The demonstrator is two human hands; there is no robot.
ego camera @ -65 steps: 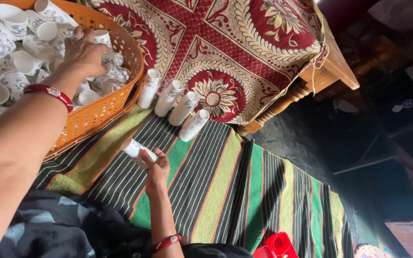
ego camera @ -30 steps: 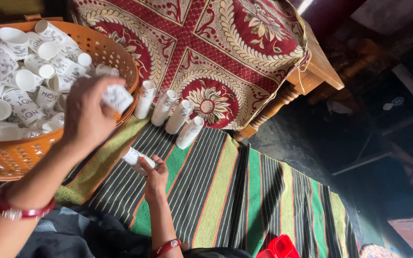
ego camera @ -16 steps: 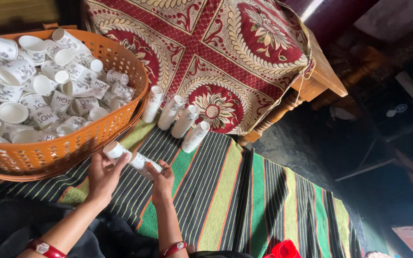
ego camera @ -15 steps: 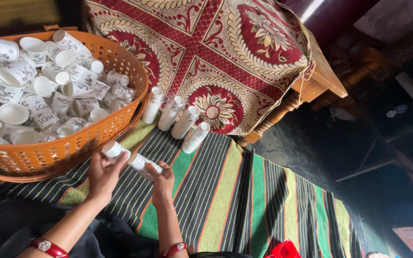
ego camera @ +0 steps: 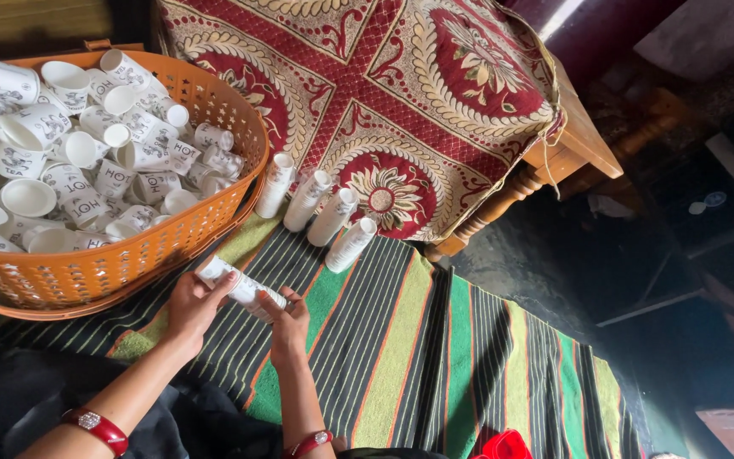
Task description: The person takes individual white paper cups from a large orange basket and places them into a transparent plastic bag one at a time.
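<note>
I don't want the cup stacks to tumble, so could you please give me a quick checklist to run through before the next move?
1. Both hands on the short stack of paper cups: ok, the left hand holds one end and the right hand the other.
2. Stack held level: not ok, it lies tilted above the striped mat.
3. Four finished stacks resting in a row against the patterned cloth: ok, none has fallen apart.
4. Loose cups left in the orange basket: ok, plenty.
5. Cups in the held stack fully nested: cannot tell.
</note>
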